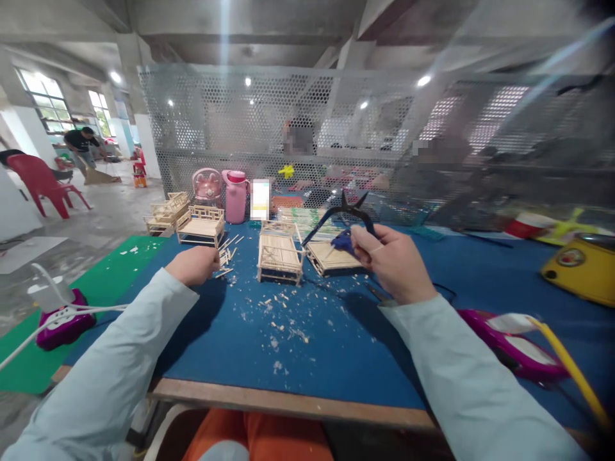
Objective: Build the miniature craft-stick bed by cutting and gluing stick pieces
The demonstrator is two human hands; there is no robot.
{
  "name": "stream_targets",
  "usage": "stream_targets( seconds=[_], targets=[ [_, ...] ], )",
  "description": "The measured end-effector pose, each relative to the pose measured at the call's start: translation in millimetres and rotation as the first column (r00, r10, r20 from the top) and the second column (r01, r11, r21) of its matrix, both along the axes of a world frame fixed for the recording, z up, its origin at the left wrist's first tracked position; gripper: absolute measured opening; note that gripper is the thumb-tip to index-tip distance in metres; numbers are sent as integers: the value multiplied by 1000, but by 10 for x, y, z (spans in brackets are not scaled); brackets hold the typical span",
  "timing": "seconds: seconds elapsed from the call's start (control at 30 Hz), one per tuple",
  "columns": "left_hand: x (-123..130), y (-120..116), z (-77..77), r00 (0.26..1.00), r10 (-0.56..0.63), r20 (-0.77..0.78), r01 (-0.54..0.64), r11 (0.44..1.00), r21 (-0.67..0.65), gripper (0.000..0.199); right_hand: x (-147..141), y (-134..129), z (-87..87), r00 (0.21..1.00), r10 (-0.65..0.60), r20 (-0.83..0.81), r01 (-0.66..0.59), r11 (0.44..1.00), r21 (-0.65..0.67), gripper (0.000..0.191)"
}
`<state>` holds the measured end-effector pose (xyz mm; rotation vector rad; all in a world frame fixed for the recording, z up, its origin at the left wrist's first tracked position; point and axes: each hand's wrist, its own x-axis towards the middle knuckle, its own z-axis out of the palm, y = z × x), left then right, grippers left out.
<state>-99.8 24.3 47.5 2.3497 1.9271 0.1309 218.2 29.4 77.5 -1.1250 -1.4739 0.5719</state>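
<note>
My right hand [396, 259] is closed round one handle of a pair of dark cutting pliers [366, 219]. The pliers' pointed jaws are spread and face up, and the other handle swings out to the left. A dark blue piece [343, 241] shows by my fingers; I cannot tell what it is. My left hand [195, 264] is closed beside a small pile of thin sticks [231, 251], its fingertips partly hidden. Between my hands stands a little bamboo bed frame [281, 253]. A flatter slatted bamboo piece [331, 256] lies just left of my right hand.
More small bamboo furniture [200, 225] stands at the back left, near a pink thermos [235, 197]. Wood chips [283, 320] litter the blue tabletop [216, 358]. Purple power strips [67, 326] lie left and right. A perforated metal screen [216, 121] rises behind. A person [84, 146] bends far left.
</note>
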Motion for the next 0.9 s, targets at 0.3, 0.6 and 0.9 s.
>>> stream_targets(
  seconds=[0.3,0.6,0.9],
  targets=[
    [-37,-54,78,994,74,-75,-66,992,103,22,20,-23,34,963,-92,-254,121,988,100,34],
    [432,-58,96,640,-132,757,-341,834,434,33,-208,-135,101,939,120,-322,-106,993,60,42],
    [953,-115,-273,35,-102,994,-76,992,105,29,-567,-158,-357,914,287,-288,-343,925,-165,47]
  ],
)
